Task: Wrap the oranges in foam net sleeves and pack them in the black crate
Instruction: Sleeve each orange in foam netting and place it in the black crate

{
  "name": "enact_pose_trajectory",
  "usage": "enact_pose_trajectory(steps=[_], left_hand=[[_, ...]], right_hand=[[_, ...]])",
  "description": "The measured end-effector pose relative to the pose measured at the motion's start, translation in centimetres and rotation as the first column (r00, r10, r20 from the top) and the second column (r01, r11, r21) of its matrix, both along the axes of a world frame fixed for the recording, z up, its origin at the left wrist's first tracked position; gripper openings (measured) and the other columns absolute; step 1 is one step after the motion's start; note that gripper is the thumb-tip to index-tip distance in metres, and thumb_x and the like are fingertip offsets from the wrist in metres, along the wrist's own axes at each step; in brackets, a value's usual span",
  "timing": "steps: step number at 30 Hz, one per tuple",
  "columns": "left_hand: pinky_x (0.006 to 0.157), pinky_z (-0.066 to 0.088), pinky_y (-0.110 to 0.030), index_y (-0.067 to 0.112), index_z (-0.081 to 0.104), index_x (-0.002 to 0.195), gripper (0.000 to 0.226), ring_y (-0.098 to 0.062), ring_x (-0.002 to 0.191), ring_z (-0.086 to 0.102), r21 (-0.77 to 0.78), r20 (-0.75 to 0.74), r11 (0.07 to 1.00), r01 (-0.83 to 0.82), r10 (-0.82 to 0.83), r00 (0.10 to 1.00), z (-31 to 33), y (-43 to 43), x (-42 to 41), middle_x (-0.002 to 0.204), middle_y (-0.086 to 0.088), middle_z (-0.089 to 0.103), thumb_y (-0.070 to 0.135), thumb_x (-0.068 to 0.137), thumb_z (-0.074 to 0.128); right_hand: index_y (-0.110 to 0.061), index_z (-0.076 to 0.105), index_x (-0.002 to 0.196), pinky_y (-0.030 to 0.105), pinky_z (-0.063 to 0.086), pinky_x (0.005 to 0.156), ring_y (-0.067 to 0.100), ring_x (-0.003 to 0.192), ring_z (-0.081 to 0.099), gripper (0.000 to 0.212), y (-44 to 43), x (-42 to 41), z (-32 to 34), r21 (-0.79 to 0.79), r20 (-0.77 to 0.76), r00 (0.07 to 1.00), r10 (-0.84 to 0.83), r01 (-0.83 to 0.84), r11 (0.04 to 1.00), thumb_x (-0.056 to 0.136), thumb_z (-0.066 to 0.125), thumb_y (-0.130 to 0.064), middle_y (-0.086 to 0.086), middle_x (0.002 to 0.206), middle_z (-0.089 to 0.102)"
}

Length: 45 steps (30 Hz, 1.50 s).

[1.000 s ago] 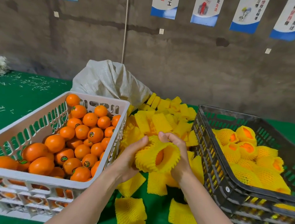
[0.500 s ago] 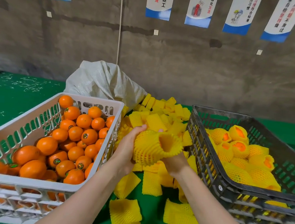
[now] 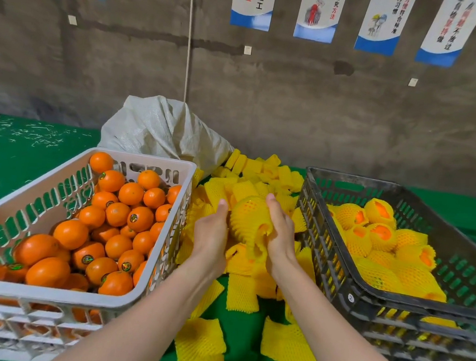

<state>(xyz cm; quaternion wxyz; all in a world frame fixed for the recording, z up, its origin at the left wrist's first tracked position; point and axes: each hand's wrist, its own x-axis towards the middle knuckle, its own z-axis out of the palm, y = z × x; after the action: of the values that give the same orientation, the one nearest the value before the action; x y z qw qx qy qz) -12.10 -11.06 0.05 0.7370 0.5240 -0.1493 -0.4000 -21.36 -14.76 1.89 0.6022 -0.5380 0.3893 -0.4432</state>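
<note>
1. Head view, the hands: the left hand [image 3: 211, 232] and the right hand [image 3: 279, 235] face each other between the two crates. Each grips one side of the sleeved orange [image 3: 249, 218], with the thumbs pointing away and the fingers mostly hidden behind it.
2. Head view, the thing: the orange does not show through the net, and I judge it sits in the rounded far end. The long axis runs from far to near. The slack, open end of the sleeve flares toward the person, just beside the right palm.
3. Head view, the goal: the black crate [image 3: 350, 180] lies to the right of the hands, with its left wall near the right wrist. Wrapped oranges [image 3: 375, 228] already lie inside it.
4. Head view, the rest: the white crate [image 3: 51, 294] of bare oranges [image 3: 120, 213] stands to the left, just beside the left hand. Loose sleeves [image 3: 242, 293] lie scattered on the green table [image 3: 19, 163] beneath.
5. Judgement: the right hand is nearer the black crate. The coming move is probably a short carry to the right over its rim, led by that hand.
</note>
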Motion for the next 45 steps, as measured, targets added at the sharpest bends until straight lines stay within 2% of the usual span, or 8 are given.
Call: enact_pose_trajectory(steps=[5,10,15,26,28,32,39,45], left_hand=[[0.045,0.025,-0.021,0.017,0.030,0.051,0.053,-0.013,0.049,0.028,-0.043,0.364,0.952,-0.304,0.298,0.882,-0.3,-0.5,-0.6,0.046,0.005,0.029,0.033,0.095,0.054],[0.055,0.027,-0.035,0.015,0.035,0.053,0.051,-0.017,0.052,0.033,-0.091,0.578,0.977,-0.193,0.210,0.788,-0.7,-0.1,0.2,0.050,0.000,0.034,0.040,0.095,0.049],[0.049,0.031,-0.028,0.014,0.042,0.050,0.051,-0.011,0.047,0.037,-0.124,0.473,0.992,-0.016,0.074,0.878,-0.2,-0.1,1.4,0.045,0.002,0.040,0.036,0.095,0.049],[0.057,0.046,-0.026,0.003,0.051,0.065,0.049,-0.026,0.065,0.054,-0.111,0.335,0.986,0.126,-0.083,0.939,-0.3,0.7,1.7,0.067,-0.015,0.056,0.050,0.081,0.050],[0.063,0.054,-0.030,0.009,0.060,0.076,0.051,-0.024,0.073,0.066,-0.010,0.111,0.967,0.256,-0.253,0.961,-0.2,0.9,1.9,0.075,-0.010,0.070,0.058,0.084,0.050],[0.086,0.052,-0.052,0.010,0.071,0.106,0.064,-0.039,0.096,0.067,-0.061,-0.351,0.806,0.589,-0.570,0.743,0.2,1.4,1.5,0.111,-0.021,0.068,0.066,0.083,0.049],[0.067,0.058,-0.040,0.014,0.076,0.097,0.050,-0.032,0.087,0.071,-0.068,-0.258,0.807,0.587,-0.582,0.771,0.1,1.1,1.2,0.100,-0.017,0.072,0.056,0.074,0.062],[0.069,0.056,-0.035,0.014,0.079,0.088,0.049,-0.028,0.079,0.070,-0.018,-0.198,0.767,0.641,-0.631,0.750,0.3,1.7,1.3,0.093,-0.015,0.072,0.057,0.065,0.068]], right_hand=[[-0.038,0.048,0.086,0.030,0.039,0.083,0.004,0.080,0.048,0.027,0.4,0.4,-1.5,-0.008,0.009,0.999,0.053,-0.053,0.999,0.084,0.042,-0.064,-0.021,0.085,0.047],[-0.022,0.060,0.116,0.042,0.052,0.086,0.027,0.099,0.064,0.048,0.0,0.1,-1.3,0.258,0.193,0.977,0.091,-0.139,0.956,0.082,0.057,-0.055,0.008,0.109,0.067],[-0.025,0.065,0.098,0.032,0.053,0.064,0.022,0.079,0.069,0.030,-0.2,0.2,-1.5,0.312,0.288,0.952,0.099,-0.192,0.931,0.085,0.055,-0.050,0.004,0.083,0.074],[-0.020,0.067,0.091,0.032,0.051,0.066,0.019,0.078,0.066,0.030,0.6,0.2,-2.0,0.219,0.322,0.927,0.192,-0.270,0.937,0.089,0.049,-0.043,0.004,0.078,0.072],[-0.024,0.069,0.088,0.030,0.054,0.067,0.015,0.079,0.069,0.029,0.5,-0.1,-1.8,0.135,0.252,0.944,0.216,-0.255,0.958,0.091,0.047,-0.043,0.001,0.083,0.073],[-0.019,0.057,0.096,0.005,0.044,0.065,-0.017,0.075,0.055,0.022,0.1,-1.0,-1.5,-0.275,0.021,0.987,0.158,-0.146,0.950,0.090,0.044,-0.035,-0.017,0.080,0.061],[-0.009,0.044,0.071,0.027,0.033,0.065,0.014,0.073,0.040,0.030,0.0,-1.7,-1.5,-0.592,-0.152,0.983,-0.107,-0.003,0.806,0.090,0.059,-0.027,-0.002,0.071,0.039],[-0.007,0.042,0.067,0.030,0.031,0.056,0.019,0.063,0.037,0.036,-0.8,-2.2,-0.3,-0.452,-0.070,0.993,0.092,-0.114,0.885,0.094,0.049,-0.030,0.007,0.063,0.035]])
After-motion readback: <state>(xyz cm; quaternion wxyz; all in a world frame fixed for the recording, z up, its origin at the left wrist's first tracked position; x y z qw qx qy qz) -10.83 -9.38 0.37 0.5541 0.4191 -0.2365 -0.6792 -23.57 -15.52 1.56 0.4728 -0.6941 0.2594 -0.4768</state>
